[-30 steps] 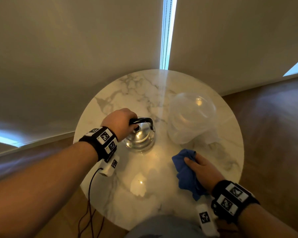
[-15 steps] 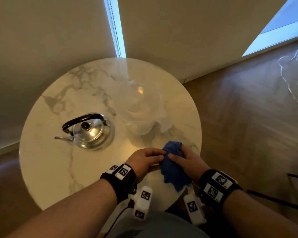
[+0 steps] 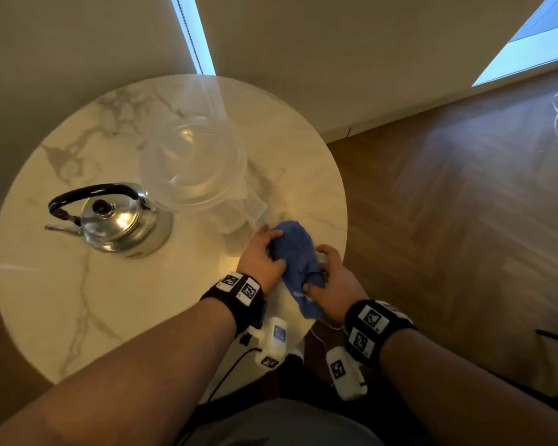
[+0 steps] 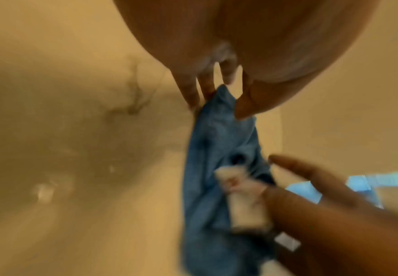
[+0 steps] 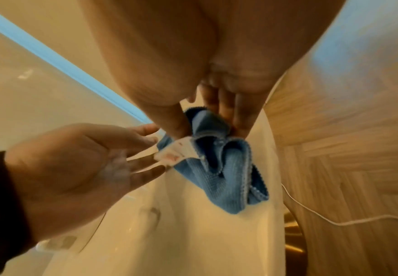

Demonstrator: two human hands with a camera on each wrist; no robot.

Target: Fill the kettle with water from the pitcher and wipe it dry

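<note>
A shiny steel kettle (image 3: 120, 220) with a black handle and its lid on stands alone at the left of the round marble table (image 3: 62, 304). To its right stands the clear plastic pitcher (image 3: 194, 169). Both hands are at the table's near right edge on a crumpled blue cloth (image 3: 298, 255). My left hand (image 3: 276, 249) holds its far end between fingers and thumb (image 4: 247, 104). My right hand (image 3: 319, 268) pinches the near end (image 5: 207, 121), by a white tag (image 5: 176, 151). The cloth (image 5: 228, 177) hangs just above the tabletop.
The table stands against a beige wall with a bright slit of light (image 3: 194, 33). Wooden floor (image 3: 464, 204) lies to the right, with a thin white cable (image 5: 335, 222) on it. Wrist-band wires hang at the table's near edge.
My left hand has left the kettle's handle and come across to the cloth, which both hands now hold. The kettle stays put. My view has swung to the right.
</note>
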